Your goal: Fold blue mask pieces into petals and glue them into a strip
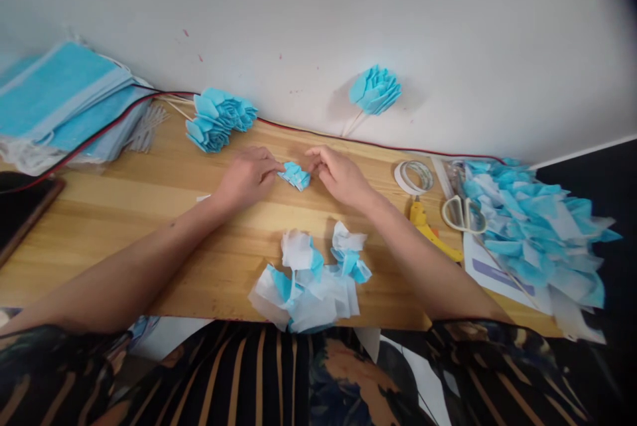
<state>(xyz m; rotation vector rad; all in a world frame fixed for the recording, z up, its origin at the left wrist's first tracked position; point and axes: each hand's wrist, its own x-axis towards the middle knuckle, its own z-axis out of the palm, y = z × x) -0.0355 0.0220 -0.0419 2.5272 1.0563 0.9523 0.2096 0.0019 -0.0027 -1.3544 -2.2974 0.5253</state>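
A small folded blue paper piece (294, 176) lies on the wooden table (149, 213), pinched from both sides. My left hand (246, 177) grips its left end with curled fingers. My right hand (338, 176) holds its right end, fingers closed. In front of my hands lies a heap of white and blue paper scraps (313, 280) near the table's front edge. Two finished blue paper flowers (219, 119) lie at the back left, and another blue flower on a stick (375, 89) leans against the white wall.
A stack of blue face masks (64, 101) lies at the far left with a red cable across it. At the right are a tape roll (415, 177), scissors (464, 213), a yellow glue gun (430, 232) and a pile of blue cut pieces (537, 227). A dark tablet (20, 210) is at the left edge.
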